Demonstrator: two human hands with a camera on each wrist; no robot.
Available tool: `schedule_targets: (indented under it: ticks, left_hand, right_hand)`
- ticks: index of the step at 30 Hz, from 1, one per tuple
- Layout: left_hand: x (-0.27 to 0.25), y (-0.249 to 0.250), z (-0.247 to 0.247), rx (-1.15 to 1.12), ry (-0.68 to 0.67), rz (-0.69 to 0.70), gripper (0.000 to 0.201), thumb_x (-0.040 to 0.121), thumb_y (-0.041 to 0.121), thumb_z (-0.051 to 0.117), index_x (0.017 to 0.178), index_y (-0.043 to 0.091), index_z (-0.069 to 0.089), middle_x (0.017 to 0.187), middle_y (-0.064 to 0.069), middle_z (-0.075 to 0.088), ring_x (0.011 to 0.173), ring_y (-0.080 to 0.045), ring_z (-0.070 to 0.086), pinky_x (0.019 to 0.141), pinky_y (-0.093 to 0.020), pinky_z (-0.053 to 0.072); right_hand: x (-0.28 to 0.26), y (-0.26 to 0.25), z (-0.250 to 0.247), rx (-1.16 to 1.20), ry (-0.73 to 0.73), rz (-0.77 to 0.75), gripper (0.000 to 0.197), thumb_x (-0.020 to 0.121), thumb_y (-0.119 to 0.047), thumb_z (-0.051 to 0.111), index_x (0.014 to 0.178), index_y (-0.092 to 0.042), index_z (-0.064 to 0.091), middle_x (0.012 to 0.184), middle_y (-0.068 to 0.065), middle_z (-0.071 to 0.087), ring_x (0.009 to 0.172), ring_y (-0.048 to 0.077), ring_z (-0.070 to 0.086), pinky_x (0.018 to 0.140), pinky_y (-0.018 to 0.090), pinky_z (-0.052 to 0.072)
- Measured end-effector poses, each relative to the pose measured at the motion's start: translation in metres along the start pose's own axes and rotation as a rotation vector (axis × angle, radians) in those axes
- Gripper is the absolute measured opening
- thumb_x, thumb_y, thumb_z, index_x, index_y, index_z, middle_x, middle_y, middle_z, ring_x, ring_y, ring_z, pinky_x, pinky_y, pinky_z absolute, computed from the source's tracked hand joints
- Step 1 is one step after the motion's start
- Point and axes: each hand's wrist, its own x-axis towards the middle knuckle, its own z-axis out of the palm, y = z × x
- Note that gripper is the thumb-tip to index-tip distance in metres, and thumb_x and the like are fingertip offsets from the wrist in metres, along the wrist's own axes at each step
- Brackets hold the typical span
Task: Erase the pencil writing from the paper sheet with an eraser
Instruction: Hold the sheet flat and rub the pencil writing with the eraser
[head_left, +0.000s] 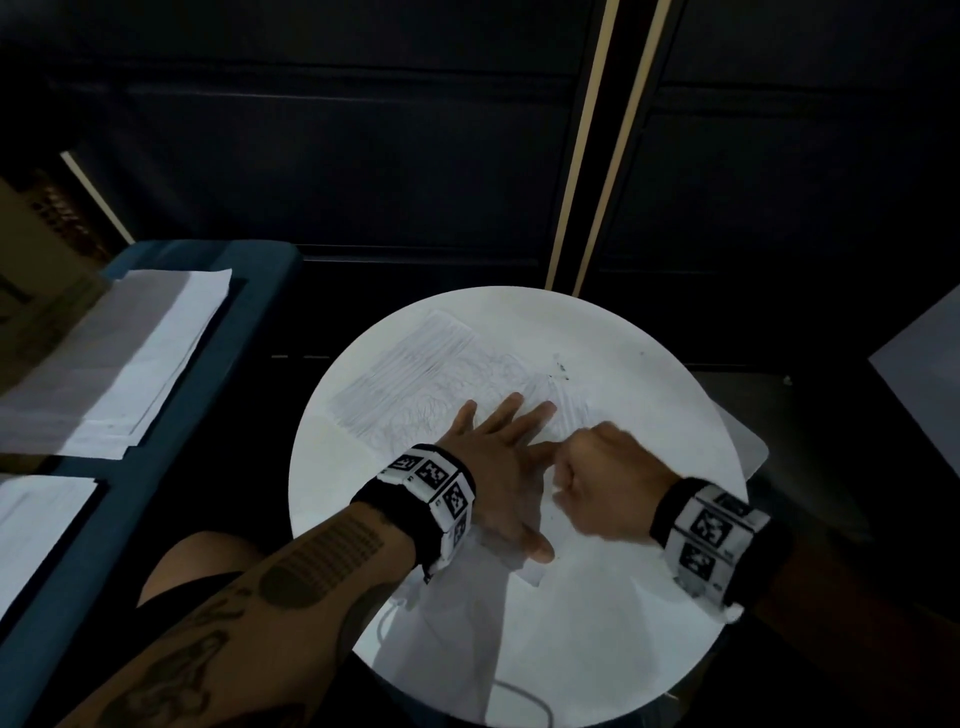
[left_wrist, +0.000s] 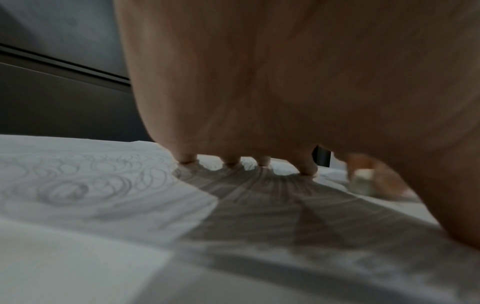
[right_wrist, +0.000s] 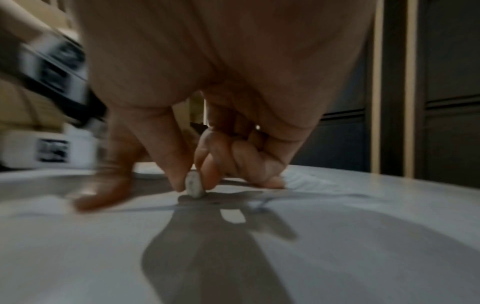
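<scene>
Head view: left hand lies flat on paper sheet; right hand pinches eraser.

No legible text or labels anywhere

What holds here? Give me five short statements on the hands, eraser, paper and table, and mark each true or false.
1. The left hand lies flat on the paper sheet with fingers spread. True.
2. The right hand holds a pencil. False: it pinches a small pale eraser between thumb and finger.
3. The eraser touches the paper. True.
4. The sheet has been wiped clean of pencil marks. False: scribbles and hatching cover much of it.
5. The table is square and dark. False: it is round and white.
</scene>
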Motion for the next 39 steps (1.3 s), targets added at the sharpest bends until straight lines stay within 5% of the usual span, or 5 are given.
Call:
schedule_targets:
  ticks: [7, 13, 19, 26, 39]
  left_hand:
    - [-0.002, 0.001, -0.002, 0.003, 0.024, 0.024, 0.125, 0.070, 0.084, 0.073, 0.158, 0.058, -0.013, 0.170, 0.010, -0.031, 0.154, -0.023, -0.034, 0.123, -0.068, -0.012]
    - [-0.008, -0.012, 0.002, -0.021, 0.074, 0.078, 0.128, 0.062, 0.081, 0.081, 0.157, 0.062, -0.003, 0.172, 0.016, -0.020, 0.158, -0.018, -0.023, 0.125, -0.065, -0.008]
    - [-0.012, -0.012, -0.006, -0.023, 0.105, 0.080, 0.119, 0.060, 0.088, 0.076, 0.156, 0.061, 0.011, 0.172, 0.017, -0.003, 0.156, -0.010, -0.008, 0.124, -0.060, 0.007]
    - [-0.003, 0.001, -0.002, 0.005, 0.208, 0.025, 0.099, 0.067, 0.091, 0.065, 0.150, 0.062, 0.020, 0.161, 0.011, 0.018, 0.148, -0.027, 0.016, 0.115, -0.059, 0.024]
    - [0.003, 0.003, 0.000, 0.050, 0.202, -0.015, 0.101, 0.062, 0.090, 0.069, 0.143, 0.065, 0.013, 0.160, 0.009, 0.015, 0.146, -0.030, 0.014, 0.111, -0.057, 0.026]
  right_hand:
    - [0.021, 0.046, -0.009, 0.101, 0.109, 0.177, 0.017, 0.073, -0.045, 0.068, 0.067, -0.028, 0.065, 0.081, -0.005, 0.066, 0.082, 0.014, 0.065, 0.078, 0.036, 0.059]
    - [0.011, 0.061, -0.004, 0.271, 0.184, 0.093, 0.017, 0.080, -0.018, 0.081, 0.067, -0.025, 0.072, 0.063, -0.009, 0.070, 0.066, 0.000, 0.065, 0.063, 0.009, 0.046]
    - [0.008, 0.058, 0.013, 0.217, 0.251, 0.038, 0.021, 0.079, -0.021, 0.076, 0.065, -0.028, 0.062, 0.058, -0.012, 0.062, 0.063, 0.004, 0.062, 0.068, 0.028, 0.055]
    - [0.001, 0.048, 0.013, 0.167, 0.265, 0.015, 0.031, 0.080, -0.024, 0.077, 0.060, -0.033, 0.055, 0.063, -0.012, 0.060, 0.070, 0.014, 0.062, 0.072, 0.034, 0.057]
    - [-0.010, 0.012, 0.013, 0.102, 0.076, -0.066, 0.016, 0.087, -0.024, 0.070, 0.073, -0.016, 0.069, 0.072, -0.008, 0.065, 0.081, 0.015, 0.064, 0.076, 0.034, 0.056]
